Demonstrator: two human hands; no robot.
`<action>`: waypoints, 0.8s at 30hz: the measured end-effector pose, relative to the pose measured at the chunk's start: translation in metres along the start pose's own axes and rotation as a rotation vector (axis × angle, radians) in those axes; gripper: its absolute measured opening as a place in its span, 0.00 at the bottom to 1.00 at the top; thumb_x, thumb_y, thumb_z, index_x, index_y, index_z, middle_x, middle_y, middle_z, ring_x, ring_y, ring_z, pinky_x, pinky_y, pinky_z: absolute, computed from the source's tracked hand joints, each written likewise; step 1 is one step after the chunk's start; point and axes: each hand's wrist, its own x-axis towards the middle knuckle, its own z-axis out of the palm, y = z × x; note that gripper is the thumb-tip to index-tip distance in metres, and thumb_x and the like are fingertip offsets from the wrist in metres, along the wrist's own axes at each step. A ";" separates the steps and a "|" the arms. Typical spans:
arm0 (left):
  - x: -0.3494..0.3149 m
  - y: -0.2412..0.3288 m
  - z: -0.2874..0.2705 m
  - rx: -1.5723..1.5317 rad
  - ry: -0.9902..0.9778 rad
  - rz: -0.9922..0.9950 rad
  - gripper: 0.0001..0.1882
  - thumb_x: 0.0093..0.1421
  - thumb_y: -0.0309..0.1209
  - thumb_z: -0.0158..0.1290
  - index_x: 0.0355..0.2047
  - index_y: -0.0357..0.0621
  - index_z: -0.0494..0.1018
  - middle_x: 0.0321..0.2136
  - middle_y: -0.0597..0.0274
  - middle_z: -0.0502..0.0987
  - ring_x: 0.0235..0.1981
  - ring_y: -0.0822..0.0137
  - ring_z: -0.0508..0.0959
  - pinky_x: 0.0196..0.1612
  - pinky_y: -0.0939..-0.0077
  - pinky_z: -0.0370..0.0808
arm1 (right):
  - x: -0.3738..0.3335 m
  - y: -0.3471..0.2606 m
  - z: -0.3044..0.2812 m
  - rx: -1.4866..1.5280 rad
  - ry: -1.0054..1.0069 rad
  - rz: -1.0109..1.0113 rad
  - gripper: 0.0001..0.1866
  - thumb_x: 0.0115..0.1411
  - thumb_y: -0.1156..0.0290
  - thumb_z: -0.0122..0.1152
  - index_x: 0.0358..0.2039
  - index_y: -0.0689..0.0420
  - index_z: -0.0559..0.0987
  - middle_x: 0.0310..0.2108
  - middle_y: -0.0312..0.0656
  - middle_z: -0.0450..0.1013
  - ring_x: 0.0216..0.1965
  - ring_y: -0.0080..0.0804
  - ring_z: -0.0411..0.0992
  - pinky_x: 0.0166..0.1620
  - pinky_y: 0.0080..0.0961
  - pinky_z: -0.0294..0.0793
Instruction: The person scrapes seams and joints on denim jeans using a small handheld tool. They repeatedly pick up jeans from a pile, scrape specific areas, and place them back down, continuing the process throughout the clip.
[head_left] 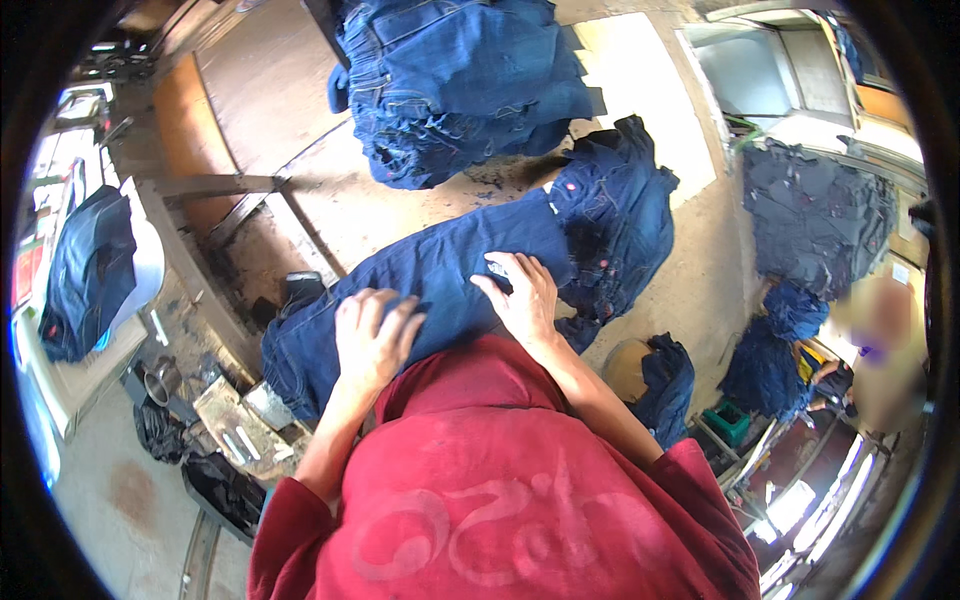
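A dark blue pair of jeans (440,265) lies stretched out in front of me, slanting from lower left to upper right. My left hand (375,335) is over its left part, fingers apart and slightly bent. On its right part rests my right hand (522,300), thumb spread from the fingers. A small pale patch shows on the denim by those fingertips; I cannot make out what it is. Just beyond the right end, a crumpled heap of dark jeans (620,225) touches the garment.
A tall pile of folded jeans (460,85) stands ahead. To the left are a metal frame (225,185) and a cluttered ledge (240,425). Grey garments (820,215) are heaped at far right. Another person (890,340) is at the right edge, near a green crate (727,425).
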 end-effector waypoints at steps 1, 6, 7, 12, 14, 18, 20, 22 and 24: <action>-0.021 -0.005 -0.011 0.090 -0.068 -0.130 0.20 0.57 0.38 0.72 0.49 0.53 0.84 0.50 0.61 0.80 0.55 0.54 0.79 0.59 0.52 0.72 | -0.003 0.004 0.006 -0.034 -0.013 -0.058 0.14 0.62 0.63 0.77 0.44 0.54 0.85 0.35 0.37 0.82 0.36 0.40 0.80 0.42 0.38 0.78; -0.069 -0.017 -0.030 0.175 -0.296 -0.241 0.35 0.67 0.49 0.63 0.72 0.56 0.72 0.79 0.49 0.61 0.81 0.45 0.56 0.80 0.40 0.47 | 0.002 0.050 0.004 -0.202 0.016 -0.277 0.07 0.62 0.68 0.74 0.37 0.48 0.82 0.29 0.33 0.80 0.32 0.38 0.79 0.36 0.39 0.75; -0.067 -0.014 -0.022 0.191 -0.417 -0.278 0.38 0.66 0.51 0.63 0.74 0.57 0.70 0.80 0.49 0.57 0.82 0.46 0.52 0.81 0.40 0.44 | 0.008 0.064 -0.004 -0.198 0.036 -0.251 0.07 0.63 0.68 0.74 0.37 0.48 0.82 0.28 0.34 0.79 0.31 0.39 0.79 0.35 0.40 0.76; -0.040 0.026 0.031 0.129 -0.293 -0.199 0.46 0.65 0.59 0.61 0.77 0.54 0.64 0.80 0.46 0.55 0.82 0.48 0.51 0.81 0.36 0.41 | 0.041 0.120 -0.042 -0.289 0.048 -0.236 0.07 0.67 0.67 0.72 0.38 0.50 0.80 0.30 0.41 0.80 0.32 0.43 0.79 0.35 0.41 0.78; -0.030 0.022 0.030 0.034 -0.210 -0.204 0.46 0.63 0.61 0.63 0.75 0.53 0.67 0.79 0.45 0.58 0.81 0.48 0.54 0.80 0.36 0.44 | 0.044 0.120 -0.051 -0.243 -0.061 -0.136 0.10 0.71 0.67 0.69 0.44 0.56 0.76 0.33 0.45 0.82 0.32 0.47 0.80 0.37 0.44 0.79; -0.008 -0.033 -0.006 0.128 -0.028 -0.333 0.45 0.58 0.58 0.70 0.69 0.47 0.73 0.71 0.48 0.69 0.75 0.46 0.65 0.77 0.43 0.57 | 0.029 0.063 -0.062 0.057 -0.104 0.139 0.15 0.79 0.66 0.57 0.56 0.57 0.64 0.29 0.50 0.78 0.29 0.47 0.80 0.36 0.44 0.80; 0.004 -0.060 -0.012 -0.085 -0.186 -0.337 0.33 0.61 0.49 0.70 0.60 0.42 0.78 0.60 0.51 0.80 0.62 0.47 0.77 0.65 0.54 0.74 | 0.011 0.013 -0.060 0.043 -0.170 0.147 0.10 0.81 0.65 0.52 0.52 0.58 0.68 0.29 0.51 0.78 0.25 0.46 0.78 0.31 0.42 0.77; 0.011 -0.075 -0.009 -0.148 -0.210 -0.263 0.26 0.63 0.44 0.70 0.53 0.40 0.79 0.51 0.50 0.84 0.55 0.46 0.81 0.57 0.55 0.79 | -0.006 -0.039 -0.045 0.158 -0.307 0.103 0.10 0.78 0.65 0.59 0.54 0.54 0.76 0.34 0.50 0.84 0.31 0.44 0.84 0.32 0.39 0.80; 0.017 -0.081 -0.002 -0.055 -0.177 -0.173 0.21 0.64 0.42 0.69 0.47 0.39 0.79 0.45 0.49 0.85 0.49 0.43 0.83 0.53 0.53 0.81 | -0.019 -0.088 -0.008 0.280 -0.237 0.116 0.16 0.70 0.69 0.70 0.56 0.52 0.78 0.38 0.47 0.87 0.37 0.43 0.88 0.37 0.36 0.88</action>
